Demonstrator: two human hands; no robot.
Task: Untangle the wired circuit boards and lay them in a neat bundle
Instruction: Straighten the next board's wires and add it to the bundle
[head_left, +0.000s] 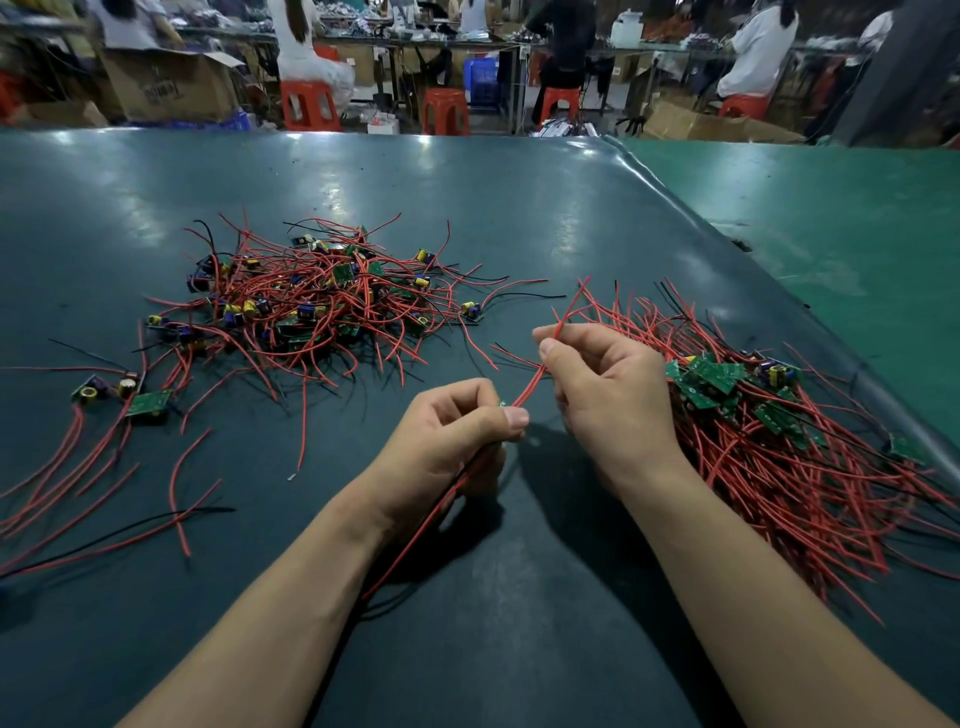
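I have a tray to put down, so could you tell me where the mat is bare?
Bare mat beyond the tangled pile, and near you left of the forearms. The sorted bundle crowds the right.

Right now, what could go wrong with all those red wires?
The red wires stretched between the left hand and right hand might pull loose from their board if tugged hard. Their trailing ends could also snag the neat bundle beside the right wrist and drag it messy.
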